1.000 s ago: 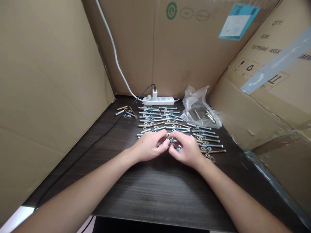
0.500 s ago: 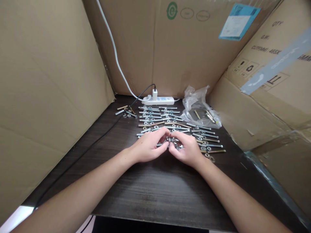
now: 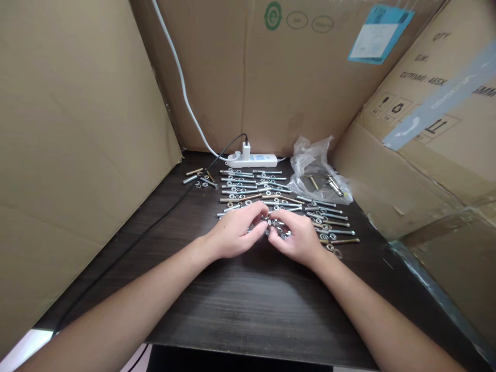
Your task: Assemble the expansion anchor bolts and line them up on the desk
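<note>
Above the near rows of hardware, my left hand (image 3: 242, 231) and my right hand (image 3: 295, 235) meet over a small silvery expansion bolt (image 3: 270, 222) with a hex end. My right thumb and fingers are curled round its shank, which they mostly hide. From the left, my thumb and index finger close in at the hex end, their tips slightly apart. Beneath and behind the hands lie rows of long bolts (image 3: 275, 204), sleeves, nuts and washers (image 3: 329, 247), partly covered by my fingers.
A white power strip (image 3: 256, 160) with a black cable stands at the back. Beside it lies a clear plastic bag (image 3: 310, 170) with metal parts. Loose sleeves and rings (image 3: 199, 178) lie back left. Cardboard boxes (image 3: 77, 129) wall in the dark table (image 3: 232, 305).
My left thumb and index finger have shifted slightly at the hex end, showing more of it. My right hand has kept its hold almost in place.
</note>
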A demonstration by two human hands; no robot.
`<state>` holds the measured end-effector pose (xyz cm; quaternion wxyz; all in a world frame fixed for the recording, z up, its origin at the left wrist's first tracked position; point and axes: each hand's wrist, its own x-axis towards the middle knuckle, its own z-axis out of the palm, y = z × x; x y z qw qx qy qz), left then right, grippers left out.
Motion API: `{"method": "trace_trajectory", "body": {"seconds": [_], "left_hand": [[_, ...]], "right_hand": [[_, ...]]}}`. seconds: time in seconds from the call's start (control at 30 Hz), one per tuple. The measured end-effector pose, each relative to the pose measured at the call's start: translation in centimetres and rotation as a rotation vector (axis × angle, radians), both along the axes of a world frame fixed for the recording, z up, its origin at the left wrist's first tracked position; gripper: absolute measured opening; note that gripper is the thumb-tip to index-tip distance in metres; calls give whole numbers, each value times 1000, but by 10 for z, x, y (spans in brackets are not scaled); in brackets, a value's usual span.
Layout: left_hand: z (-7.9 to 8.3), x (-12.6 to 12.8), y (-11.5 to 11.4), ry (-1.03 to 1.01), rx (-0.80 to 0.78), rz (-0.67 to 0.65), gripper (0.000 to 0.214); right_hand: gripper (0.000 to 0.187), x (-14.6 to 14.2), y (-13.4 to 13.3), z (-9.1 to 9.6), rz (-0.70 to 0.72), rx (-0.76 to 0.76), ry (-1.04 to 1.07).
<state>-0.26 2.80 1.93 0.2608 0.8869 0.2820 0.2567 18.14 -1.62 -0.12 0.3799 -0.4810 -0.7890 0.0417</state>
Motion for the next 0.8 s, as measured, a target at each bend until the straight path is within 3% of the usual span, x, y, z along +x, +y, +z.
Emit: {"method": "trace_trajectory", "body": {"seconds": [0.5, 0.8], "left_hand": [[-1, 1, 0, 59, -56, -21, 14], [-7, 3, 4, 134, 35, 28, 32]], "right_hand": [[16, 0, 0, 1, 4, -3, -9], [17, -2, -2, 2, 17, -20, -10]]}}
